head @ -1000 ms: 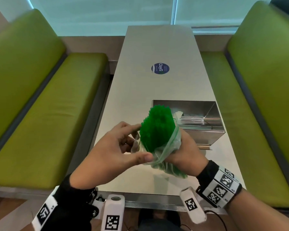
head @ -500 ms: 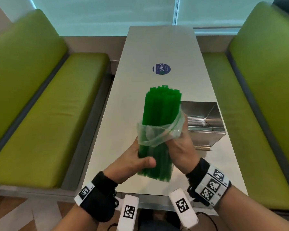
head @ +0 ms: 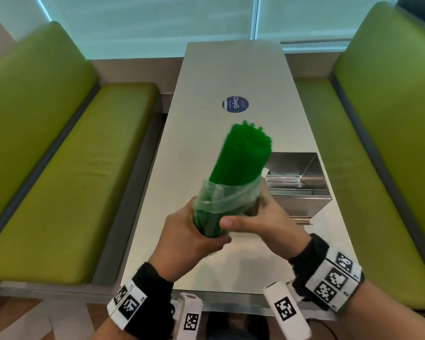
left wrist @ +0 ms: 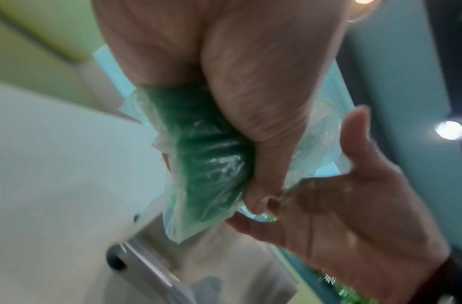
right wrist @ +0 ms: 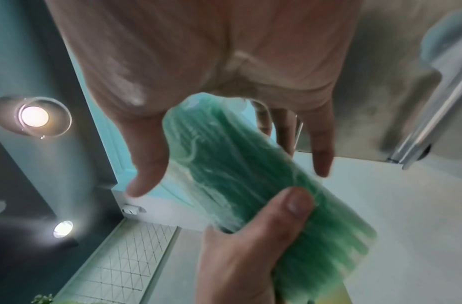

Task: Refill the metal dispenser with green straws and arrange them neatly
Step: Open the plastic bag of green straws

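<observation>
A thick bundle of green straws (head: 243, 158) stands tilted above the table, its top leaning to the right. A clear plastic bag (head: 221, 200) is bunched around its lower half. My left hand (head: 189, 231) grips the bundle's bottom end, thumb across the bagged straws (right wrist: 250, 185). My right hand (head: 270, 217) holds the bag from the right, thumb (head: 231, 222) in front and fingers behind. The open metal dispenser (head: 302, 192) stands on the table just behind my right hand; the straws hide its left part. The bagged straws (left wrist: 212, 164) look blurred in the left wrist view.
The long pale table (head: 231, 69) runs away from me, with a round blue sticker (head: 235, 104) past the straws. Green padded benches (head: 71, 168) (head: 378, 168) flank it on both sides. A window closes off the far end.
The bundle swung from pointing at me to standing up, and now leans right. My left hand went from pinching the bag's rim to gripping the bundle's bottom. My right thumb has come across the bag.
</observation>
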A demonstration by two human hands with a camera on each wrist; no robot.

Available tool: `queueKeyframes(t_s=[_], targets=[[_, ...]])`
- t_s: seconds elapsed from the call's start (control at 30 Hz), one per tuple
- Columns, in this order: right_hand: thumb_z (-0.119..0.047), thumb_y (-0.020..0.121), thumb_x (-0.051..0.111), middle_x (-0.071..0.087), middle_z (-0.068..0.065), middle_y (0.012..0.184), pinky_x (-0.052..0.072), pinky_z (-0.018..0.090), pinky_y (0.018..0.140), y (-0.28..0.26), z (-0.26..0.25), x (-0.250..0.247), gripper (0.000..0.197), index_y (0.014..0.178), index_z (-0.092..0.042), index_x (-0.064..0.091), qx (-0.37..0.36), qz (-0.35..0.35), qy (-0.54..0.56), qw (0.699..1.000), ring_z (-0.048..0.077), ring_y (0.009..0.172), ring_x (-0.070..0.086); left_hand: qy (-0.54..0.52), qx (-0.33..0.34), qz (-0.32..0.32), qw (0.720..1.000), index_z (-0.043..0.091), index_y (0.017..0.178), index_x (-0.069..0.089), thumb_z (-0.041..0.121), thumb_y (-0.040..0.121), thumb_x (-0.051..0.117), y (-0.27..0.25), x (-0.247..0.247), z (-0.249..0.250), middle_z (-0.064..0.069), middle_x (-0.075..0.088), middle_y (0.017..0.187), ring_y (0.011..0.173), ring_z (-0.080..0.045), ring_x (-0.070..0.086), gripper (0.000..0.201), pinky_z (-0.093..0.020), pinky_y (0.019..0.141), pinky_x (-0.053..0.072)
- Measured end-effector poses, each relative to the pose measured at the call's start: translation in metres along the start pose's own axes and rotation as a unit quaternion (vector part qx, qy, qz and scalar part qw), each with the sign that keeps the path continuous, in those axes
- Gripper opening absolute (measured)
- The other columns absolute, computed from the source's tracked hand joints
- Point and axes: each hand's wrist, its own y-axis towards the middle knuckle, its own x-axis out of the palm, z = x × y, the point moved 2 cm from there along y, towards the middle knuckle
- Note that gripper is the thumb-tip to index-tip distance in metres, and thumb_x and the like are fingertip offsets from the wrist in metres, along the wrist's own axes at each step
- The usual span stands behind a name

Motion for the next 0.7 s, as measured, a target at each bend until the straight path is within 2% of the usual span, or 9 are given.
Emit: queueKeyframes(t_s=[0.1, 0.2, 0.23, 0.33, 0.4, 0.5, 0.57, 0.63, 0.7], targets=[[0.004, 0.071, 0.083, 0.064, 0.024, 0.124, 0.058, 0.049, 0.085, 0.0, -0.001, 0.007, 0.083, 0.138, -0.004, 0.035, -0.01, -0.005, 0.016, 1.0, 0.038, 0.111, 0.067, 0.109, 0.073, 0.025, 0.991, 0.035, 0.105, 0.056, 0.031, 0.05, 0.097, 0.003, 0.002, 0.001, 0.013, 0.064, 0.1, 0.088, -0.003, 0.063, 0.068, -0.024, 0.073, 0.055], [0.011, 0.078, 0.074, 0.067, 0.027, 0.12, 0.058, 0.039, 0.085, 0.004, -0.005, 0.011, 0.058, 0.13, 0.012, 0.05, -0.006, 0.006, 0.037, 0.999, 0.039, 0.108, 0.068, 0.088, 0.066, 0.006, 0.994, 0.049, 0.109, 0.047, 0.04, 0.047, 0.098, 0.002, 0.003, 0.004, 0.015, 0.054, 0.111, 0.1, 0.002, 0.059, 0.08, -0.014, 0.08, 0.052], [0.011, 0.079, 0.072, 0.067, 0.028, 0.119, 0.058, 0.04, 0.086, 0.004, -0.006, 0.01, 0.052, 0.127, 0.012, 0.053, -0.003, 0.01, 0.043, 0.999, 0.04, 0.108, 0.068, 0.068, 0.061, -0.018, 0.996, 0.051, 0.111, 0.047, 0.044, 0.051, 0.096, 0.002, 0.001, 0.003, 0.014, 0.055, 0.114, 0.103, 0.001, 0.06, 0.077, -0.016, 0.083, 0.053], [0.001, 0.08, 0.075, 0.067, 0.028, 0.12, 0.055, 0.057, 0.089, 0.003, -0.004, 0.001, 0.044, 0.122, 0.002, 0.063, 0.007, 0.02, 0.064, 0.998, 0.046, 0.109, 0.065, -0.083, 0.038, -0.086, 0.992, 0.031, 0.122, 0.061, 0.048, 0.066, 0.089, 0.0, -0.015, -0.001, -0.004, 0.068, 0.115, 0.105, -0.023, 0.068, 0.065, -0.043, 0.086, 0.059], [-0.007, 0.077, 0.08, 0.067, 0.024, 0.12, 0.051, 0.064, 0.09, 0.003, 0.003, -0.001, 0.045, 0.12, -0.006, 0.066, 0.022, 0.019, 0.12, 0.992, 0.043, 0.109, 0.065, -0.181, 0.006, -0.072, 0.981, 0.019, 0.124, 0.066, 0.051, 0.064, 0.089, 0.001, -0.027, -0.007, -0.014, 0.071, 0.115, 0.106, -0.033, 0.069, 0.071, -0.046, 0.087, 0.059], [-0.009, 0.07, 0.085, 0.068, 0.021, 0.119, 0.056, 0.052, 0.087, 0.005, 0.013, 0.006, 0.055, 0.121, -0.005, 0.065, 0.011, 0.007, 0.211, 0.978, 0.037, 0.108, 0.066, -0.304, -0.046, -0.081, 0.948, 0.022, 0.135, 0.06, 0.049, 0.063, 0.09, 0.005, -0.028, -0.013, -0.015, 0.063, 0.132, 0.12, -0.038, 0.063, 0.082, -0.057, 0.096, 0.052], [-0.006, 0.072, 0.083, 0.064, 0.024, 0.124, 0.055, 0.052, 0.09, 0.009, 0.015, 0.01, 0.059, 0.126, -0.001, 0.059, -0.001, 0.011, 0.215, 0.977, 0.038, 0.112, 0.063, -0.427, -0.095, -0.133, 0.89, 0.027, 0.145, 0.05, 0.04, 0.068, 0.089, 0.004, -0.022, -0.012, -0.014, 0.055, 0.143, 0.128, -0.042, 0.056, 0.087, -0.067, 0.098, 0.045], [0.001, 0.08, 0.077, 0.059, 0.029, 0.131, 0.052, 0.053, 0.095, 0.012, 0.015, 0.011, 0.058, 0.132, 0.007, 0.052, -0.01, 0.015, 0.179, 0.984, 0.042, 0.119, 0.059, -0.471, -0.132, -0.148, 0.86, 0.029, 0.147, 0.046, 0.035, 0.069, 0.088, 0.002, -0.02, -0.01, -0.014, 0.053, 0.146, 0.127, -0.043, 0.056, 0.089, -0.065, 0.093, 0.048], [0.004, 0.083, 0.072, 0.061, 0.028, 0.13, 0.051, 0.049, 0.098, 0.014, 0.012, 0.007, 0.054, 0.132, 0.012, 0.051, -0.008, 0.025, 0.102, 0.994, 0.041, 0.121, 0.059, -0.455, -0.147, -0.124, 0.869, 0.023, 0.144, 0.049, 0.03, 0.07, 0.085, 0.004, -0.021, -0.011, -0.02, 0.052, 0.145, 0.119, -0.038, 0.062, 0.083, -0.051, 0.082, 0.055]])
